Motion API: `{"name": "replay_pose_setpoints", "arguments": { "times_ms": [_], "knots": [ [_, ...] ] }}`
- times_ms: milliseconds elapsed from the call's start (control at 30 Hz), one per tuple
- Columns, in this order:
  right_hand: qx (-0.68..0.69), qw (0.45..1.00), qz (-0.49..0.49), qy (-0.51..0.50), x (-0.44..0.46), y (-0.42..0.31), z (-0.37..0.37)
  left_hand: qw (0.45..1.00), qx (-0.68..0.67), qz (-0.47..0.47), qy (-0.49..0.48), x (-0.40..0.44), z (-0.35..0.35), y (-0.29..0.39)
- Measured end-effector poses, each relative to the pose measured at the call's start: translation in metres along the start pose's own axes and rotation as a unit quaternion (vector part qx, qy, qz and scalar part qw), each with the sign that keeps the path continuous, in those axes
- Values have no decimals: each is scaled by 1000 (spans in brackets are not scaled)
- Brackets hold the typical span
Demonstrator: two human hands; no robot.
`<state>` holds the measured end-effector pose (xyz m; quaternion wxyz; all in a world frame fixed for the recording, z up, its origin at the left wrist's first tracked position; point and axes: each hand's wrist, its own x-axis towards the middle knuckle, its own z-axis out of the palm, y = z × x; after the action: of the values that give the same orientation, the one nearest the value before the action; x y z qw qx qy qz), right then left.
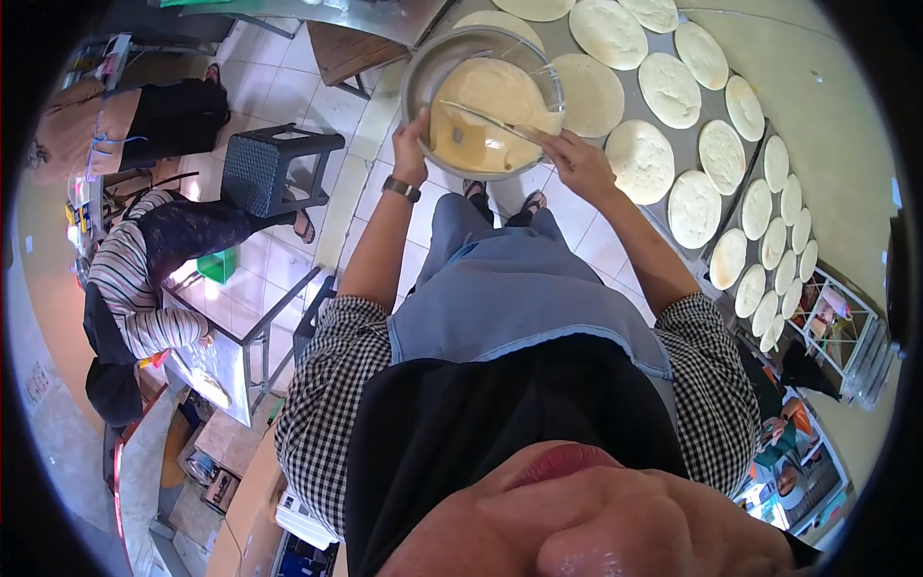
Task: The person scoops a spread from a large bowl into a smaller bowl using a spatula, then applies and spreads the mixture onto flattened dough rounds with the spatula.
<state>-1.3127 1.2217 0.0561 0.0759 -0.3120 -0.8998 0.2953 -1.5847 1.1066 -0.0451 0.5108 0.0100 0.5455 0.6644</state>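
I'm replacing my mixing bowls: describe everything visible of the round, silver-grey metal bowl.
The round, silver-grey bowl looks metal, with a shiny rim and smeared inner wall. It holds a yellow, batter-like mixture. The bare left hand grips its left rim; the right hand holds a slender utensil across its mouth. It opens upward before the wearer's body; its underside is hidden.

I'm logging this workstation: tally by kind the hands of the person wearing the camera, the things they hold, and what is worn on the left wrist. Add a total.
Hands: 2, the left hand and the right hand
Metal bowl: 1
Long thin tool: 1
Watch-like band: 1
Total: 5
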Motion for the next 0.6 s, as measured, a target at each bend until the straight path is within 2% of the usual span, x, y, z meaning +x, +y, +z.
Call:
{"name": "replay_pose_setpoints", "arguments": {
  "times_ms": [33, 67, 133, 167, 200, 267, 300, 333, 367, 400, 433, 500, 600],
  "knots": [
    [-68, 997, 18, -17, -4, -5, -2, 1000, 11, 2, -13, 3, 9, -1],
    [-70, 997, 22, -13, -9, -4, -2, 999, 22, 3, -27, 5, 20, -1],
    [3, 1000, 25, -12, -23, 1, 7, 999, 9, -7, -36, 6, 38, -2],
    [25, 998, -21, 55, -30, 7, 13, 999, 9, -8, -33, 5, 47, -2],
    [24, 998, -17, 58, -35, 12, 21, 999, 10, -9, -31, 6, 53, -3],
    [275, 958, 48, 58, -44, 16, 33, 999, 18, -10, -49, 10, 60, -7],
    [348, 922, 166, -18, -48, 19, 35, 999, 39, -10, -26, 14, 63, -10],
    [350, 922, 168, -14, -52, 23, 33, 998, 59, -10, -3, 17, 64, -13],
    [471, 840, 260, -65, -52, 20, 24, 998, 63, -11, -6, 14, 68, -9],
    [578, 732, 343, -115, -52, 19, 19, 997, 69, -8, -24, 11, 71, -5],
    [580, 730, 343, -111, -54, 21, 21, 996, 75, -5, -42, 8, 74, 0],
    [690, 620, 347, -134, -58, 24, 26, 997, 65, -19, -42, 18, 68, -7],
    [724, 588, 348, -96, -67, 29, 25, 995, 79, -26, -60, 26, 56, -15]
  ]
}}
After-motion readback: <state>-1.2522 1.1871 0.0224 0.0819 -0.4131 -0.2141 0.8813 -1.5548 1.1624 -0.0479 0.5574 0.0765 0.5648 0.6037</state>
